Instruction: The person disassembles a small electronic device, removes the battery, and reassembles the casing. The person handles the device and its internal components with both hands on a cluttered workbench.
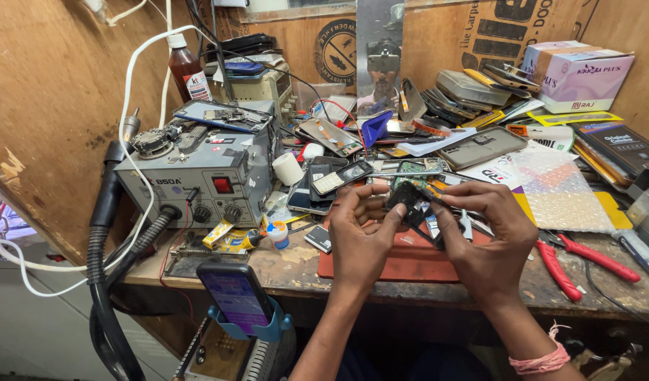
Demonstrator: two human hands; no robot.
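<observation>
**Inspector:** Fingers (393, 214) of the left hand (360, 236) were pinched on the near edge of a small black phone part (407, 200), and those of the right hand (488, 233) were clamped on its far side. Neither hand was slack; both gripped the same piece.

**Clerk:** Where was the piece held?

**Inspector:** It was raised just above a red work mat (409, 261) at the front of the desk (296, 271), tilted, between the two hands.

**Clerk:** How would it handle, in your judgement?

**Inspector:** Light, thin and stiff, by its look, and likely brittle if bent. I judged the edges the proper place to hold it, as both hands did, keeping off the flat face and any exposed contacts. Whether it was a frame or a board I could not tell.

**Clerk:** Counts?

**Inspector:** One part in hand. One mat. One pair of red-handled pliers (578, 261) lay just right of the mat. One grey rework station (197, 176) stood to the left, with one brown bottle (186, 70) behind it. One phone with a lit screen (236, 295) sat in a blue holder at the desk's front edge. One sheet of bubble wrap (561, 194) lay to the right. One pink-and-white box (577, 74) stood at the back. Loose handsets and covers behind the hands were heaped too thickly to count exactly; there were clearly more than ten.
</observation>
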